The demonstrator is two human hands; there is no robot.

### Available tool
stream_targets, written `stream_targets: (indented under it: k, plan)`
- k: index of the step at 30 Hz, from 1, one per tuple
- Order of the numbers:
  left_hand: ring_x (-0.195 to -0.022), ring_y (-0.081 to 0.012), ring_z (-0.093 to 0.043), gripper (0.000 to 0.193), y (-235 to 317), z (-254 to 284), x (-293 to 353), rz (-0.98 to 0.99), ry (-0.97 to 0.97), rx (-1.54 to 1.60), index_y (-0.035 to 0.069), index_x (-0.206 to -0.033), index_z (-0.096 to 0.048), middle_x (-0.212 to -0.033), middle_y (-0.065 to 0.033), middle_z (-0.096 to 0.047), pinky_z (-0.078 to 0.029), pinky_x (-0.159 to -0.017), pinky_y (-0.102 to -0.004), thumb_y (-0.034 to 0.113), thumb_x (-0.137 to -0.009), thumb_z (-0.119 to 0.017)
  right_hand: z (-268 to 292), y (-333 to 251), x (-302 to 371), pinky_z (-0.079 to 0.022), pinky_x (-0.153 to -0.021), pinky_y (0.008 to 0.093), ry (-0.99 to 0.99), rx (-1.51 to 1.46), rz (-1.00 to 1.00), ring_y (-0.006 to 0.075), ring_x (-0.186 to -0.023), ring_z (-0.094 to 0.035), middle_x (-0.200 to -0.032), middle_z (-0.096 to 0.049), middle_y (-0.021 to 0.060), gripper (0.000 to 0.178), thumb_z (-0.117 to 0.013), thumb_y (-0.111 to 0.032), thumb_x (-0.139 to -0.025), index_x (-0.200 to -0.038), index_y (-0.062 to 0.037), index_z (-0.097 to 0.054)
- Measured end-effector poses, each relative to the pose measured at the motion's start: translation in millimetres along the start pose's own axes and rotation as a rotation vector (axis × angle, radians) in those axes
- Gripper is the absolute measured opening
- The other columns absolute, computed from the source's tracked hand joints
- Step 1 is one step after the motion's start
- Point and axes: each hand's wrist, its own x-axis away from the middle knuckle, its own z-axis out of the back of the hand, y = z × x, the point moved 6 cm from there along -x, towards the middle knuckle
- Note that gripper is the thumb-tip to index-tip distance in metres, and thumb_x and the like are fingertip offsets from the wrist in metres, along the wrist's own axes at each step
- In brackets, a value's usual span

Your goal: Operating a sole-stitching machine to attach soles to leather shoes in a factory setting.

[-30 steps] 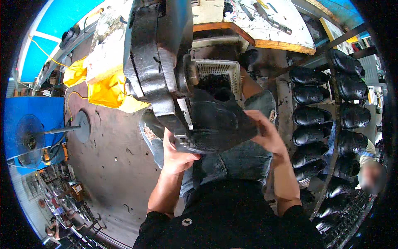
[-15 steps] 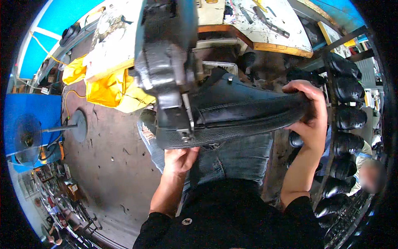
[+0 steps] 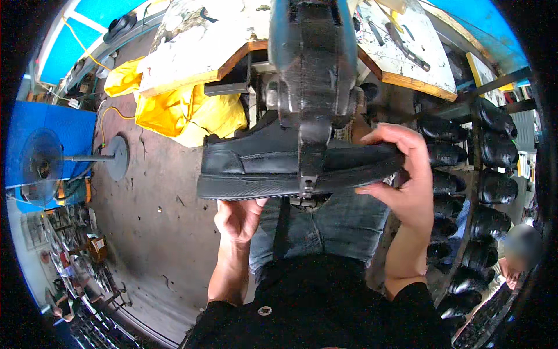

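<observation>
A: Which way does the black shoe [image 3: 261, 166] lie?

B: On its side to the view, long axis running left to right across the picture. The heel end points to the person's left, the toe end to the right, with the ribbed sole edge along the bottom. It is held above the person's lap, against the foot of the dark machine head [image 3: 314, 70].

A: And the hands?

B: They are well apart. The left hand [image 3: 241, 218] is under the sole near the heel end, fingers curled up against it. The right hand [image 3: 404, 174] is clamped on the toe end, thumb below and fingers wrapped over the top.

A: What stands in the way?

B: The machine's narrow lower arm [image 3: 308, 168] crosses the middle of the shoe and hides that part of the upper. Behind it is a paint-stained workbench [image 3: 215, 35], with a yellow cloth [image 3: 180, 110] bundled below its edge. On the right stands a rack of black shoes [image 3: 494, 157]; on the left, a floor fan [image 3: 43, 168].

A: Any change from half a second ago?

B: The shoe has levelled out and shifted left, and the right hand now sits lower, nearer the middle.
</observation>
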Motion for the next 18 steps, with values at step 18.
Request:
stream_targets:
  k: [18]
  plan:
    - [-0.125, -0.025, -0.058, 0.044, -182, -63, 13, 0.791, -0.479, -0.774, 0.004, -0.144, -0.048, -0.141, -0.0137, -0.057, -0.047, -0.105, -0.0387, 0.025, -0.106, -0.052, 96, -75, 423, -0.051, -0.088, 0.0291, 0.905, 0.093, -1.041, 0.0122, -0.095, -0.063, -0.105, -0.07, 0.004, 0.056, -0.086, -0.012, -0.077, -0.125, 0.0024, -0.06]
